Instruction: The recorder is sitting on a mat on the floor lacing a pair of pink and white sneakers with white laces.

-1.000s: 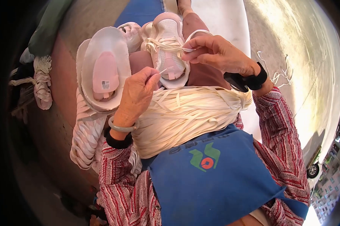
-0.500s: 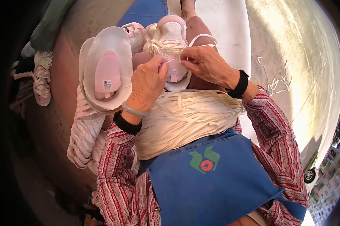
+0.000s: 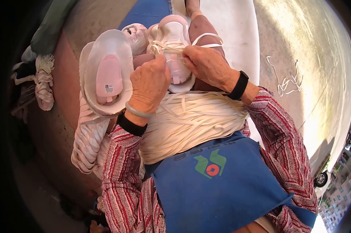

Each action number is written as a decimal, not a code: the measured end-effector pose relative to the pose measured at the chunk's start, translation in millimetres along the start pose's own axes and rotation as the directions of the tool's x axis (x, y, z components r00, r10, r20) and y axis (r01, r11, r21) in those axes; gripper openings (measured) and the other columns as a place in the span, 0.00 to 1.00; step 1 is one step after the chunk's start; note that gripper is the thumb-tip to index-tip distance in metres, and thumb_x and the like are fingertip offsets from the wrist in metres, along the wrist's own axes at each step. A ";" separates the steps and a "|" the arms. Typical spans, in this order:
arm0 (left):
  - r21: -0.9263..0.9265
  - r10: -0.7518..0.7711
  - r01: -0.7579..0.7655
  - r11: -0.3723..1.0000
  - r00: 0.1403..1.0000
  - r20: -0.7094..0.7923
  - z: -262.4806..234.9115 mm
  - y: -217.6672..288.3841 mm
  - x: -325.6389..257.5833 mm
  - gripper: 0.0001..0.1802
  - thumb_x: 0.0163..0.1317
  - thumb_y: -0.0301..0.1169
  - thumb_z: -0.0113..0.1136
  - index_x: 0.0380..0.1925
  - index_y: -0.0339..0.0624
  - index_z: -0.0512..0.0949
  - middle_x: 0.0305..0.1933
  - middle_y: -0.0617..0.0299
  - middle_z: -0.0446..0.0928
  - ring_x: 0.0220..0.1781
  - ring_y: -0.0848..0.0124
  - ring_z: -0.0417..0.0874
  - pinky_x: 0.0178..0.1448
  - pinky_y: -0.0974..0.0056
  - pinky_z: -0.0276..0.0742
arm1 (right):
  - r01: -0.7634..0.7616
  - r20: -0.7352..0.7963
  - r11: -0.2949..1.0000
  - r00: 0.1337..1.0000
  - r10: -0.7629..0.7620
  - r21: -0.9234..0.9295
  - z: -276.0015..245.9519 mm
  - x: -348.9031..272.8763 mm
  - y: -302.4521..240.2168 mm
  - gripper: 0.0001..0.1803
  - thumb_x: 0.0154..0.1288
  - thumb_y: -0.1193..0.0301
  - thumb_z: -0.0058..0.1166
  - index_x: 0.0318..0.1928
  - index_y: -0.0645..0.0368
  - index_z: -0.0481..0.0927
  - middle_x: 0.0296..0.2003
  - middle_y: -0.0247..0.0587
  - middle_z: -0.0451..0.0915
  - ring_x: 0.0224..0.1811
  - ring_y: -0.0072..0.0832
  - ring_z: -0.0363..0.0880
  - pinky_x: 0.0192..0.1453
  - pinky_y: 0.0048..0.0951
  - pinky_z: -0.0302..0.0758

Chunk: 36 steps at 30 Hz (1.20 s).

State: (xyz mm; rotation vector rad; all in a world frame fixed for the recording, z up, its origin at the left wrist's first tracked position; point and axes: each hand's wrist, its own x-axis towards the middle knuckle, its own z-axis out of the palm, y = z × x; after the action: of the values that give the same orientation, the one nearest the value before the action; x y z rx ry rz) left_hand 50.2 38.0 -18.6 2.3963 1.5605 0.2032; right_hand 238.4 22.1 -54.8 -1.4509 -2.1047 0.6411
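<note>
A pink-and-white shoe upper (image 3: 176, 33) lies over my legs, its perforated toe part pointing away from me. Off-white shoelace (image 3: 171, 49) crosses it, and a loop bows out to the right. Over its near end, my left hand (image 3: 149, 81) is closed in a pinch at the lace on the left side. Facing it, my right hand (image 3: 208, 65) pinches the lace on the right; the fingertips are partly hidden. A thick bundle of flat cream laces (image 3: 195, 122) lies across my lap, over a blue apron (image 3: 222, 186).
Left of my left hand stands a pale oval shoe piece (image 3: 90, 66) with a pink panel (image 3: 109, 75), above bundled white-pink pieces (image 3: 88, 143). Another pink-and-white shoe piece (image 3: 137, 39) sits behind. Loose laces (image 3: 290, 79) lie on the floor at right.
Both hands have moved slightly away from me, closer to the laced part of the upper. The right hand has also shifted a little left.
</note>
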 end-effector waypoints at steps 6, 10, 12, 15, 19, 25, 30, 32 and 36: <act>-0.073 0.028 -0.031 0.997 0.999 -0.039 4.0 -6.3 1.7 0.07 0.61 0.32 0.54 0.32 0.43 0.79 0.25 0.49 0.80 0.29 0.50 0.83 0.32 0.51 0.77 | -0.055 0.066 0.990 0.997 0.046 0.133 -3.4 -1.0 3.4 0.06 0.65 0.75 0.50 0.39 0.64 0.73 0.27 0.52 0.78 0.30 0.46 0.79 0.36 0.38 0.75; -0.409 -0.067 0.060 0.911 0.998 -0.001 10.3 -19.1 3.4 0.09 0.61 0.34 0.55 0.34 0.43 0.81 0.28 0.52 0.81 0.32 0.51 0.82 0.35 0.54 0.75 | -0.055 0.104 0.989 0.994 0.041 0.136 -4.1 1.9 4.3 0.06 0.63 0.76 0.50 0.39 0.64 0.72 0.25 0.52 0.78 0.29 0.46 0.80 0.35 0.38 0.76; -0.551 -0.119 0.217 0.806 0.971 0.209 9.4 -22.2 4.3 0.10 0.62 0.36 0.55 0.35 0.44 0.82 0.27 0.54 0.80 0.32 0.52 0.81 0.36 0.55 0.74 | 0.000 0.087 0.990 0.996 -0.013 0.144 -1.1 2.2 8.4 0.06 0.62 0.76 0.50 0.39 0.64 0.72 0.23 0.51 0.78 0.28 0.45 0.81 0.33 0.38 0.76; -0.399 -0.062 0.073 0.914 0.997 0.041 7.4 -11.9 5.4 0.09 0.62 0.35 0.54 0.34 0.43 0.81 0.29 0.52 0.81 0.33 0.50 0.81 0.37 0.52 0.74 | -0.026 0.082 0.984 0.997 0.012 0.177 -1.3 2.3 11.1 0.06 0.62 0.76 0.51 0.39 0.64 0.72 0.22 0.50 0.78 0.27 0.44 0.81 0.32 0.37 0.76; -0.195 -0.003 0.003 0.981 1.000 0.000 4.1 -7.5 7.1 0.09 0.62 0.33 0.53 0.31 0.43 0.80 0.30 0.50 0.81 0.34 0.50 0.82 0.37 0.51 0.75 | -0.035 0.072 0.986 0.997 0.023 0.165 -2.3 -0.6 7.1 0.06 0.63 0.76 0.51 0.39 0.64 0.72 0.23 0.51 0.78 0.27 0.43 0.81 0.32 0.37 0.76; -0.115 -0.017 0.020 0.993 1.000 0.023 1.6 -5.1 8.7 0.08 0.62 0.32 0.54 0.33 0.40 0.79 0.32 0.47 0.80 0.39 0.48 0.80 0.42 0.51 0.73 | -0.047 0.065 0.982 0.997 0.035 0.184 -1.0 -0.1 10.2 0.06 0.63 0.76 0.49 0.39 0.65 0.71 0.22 0.51 0.78 0.26 0.43 0.81 0.32 0.37 0.76; -0.207 -0.019 0.028 0.978 0.999 0.046 7.6 -13.7 11.3 0.09 0.63 0.33 0.52 0.34 0.45 0.80 0.31 0.50 0.81 0.36 0.48 0.82 0.39 0.49 0.75 | -0.059 0.082 0.981 0.996 0.044 0.187 -1.7 -0.2 10.1 0.06 0.62 0.77 0.48 0.39 0.64 0.71 0.22 0.51 0.77 0.27 0.44 0.80 0.32 0.38 0.75; -0.244 0.005 0.004 0.970 0.999 0.037 12.4 -16.8 11.9 0.09 0.63 0.33 0.52 0.34 0.45 0.80 0.31 0.50 0.81 0.36 0.48 0.82 0.39 0.50 0.75 | -0.058 0.064 0.981 0.997 0.047 0.184 -2.4 0.4 7.7 0.06 0.62 0.76 0.48 0.38 0.65 0.72 0.22 0.54 0.78 0.27 0.46 0.81 0.33 0.40 0.76; -0.487 -0.087 0.132 0.863 0.990 0.115 15.9 -12.7 11.5 0.08 0.63 0.33 0.54 0.35 0.45 0.80 0.32 0.50 0.81 0.36 0.49 0.82 0.38 0.52 0.75 | -0.042 0.032 0.985 0.999 0.037 0.168 2.8 -0.7 9.4 0.08 0.63 0.74 0.50 0.41 0.64 0.71 0.22 0.50 0.77 0.27 0.43 0.81 0.32 0.37 0.75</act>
State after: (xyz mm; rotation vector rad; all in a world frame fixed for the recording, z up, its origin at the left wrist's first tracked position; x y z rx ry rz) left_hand 48.0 51.0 -37.9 1.8866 1.3920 0.4116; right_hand 243.5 24.2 -63.0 -1.3993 -1.9941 0.8392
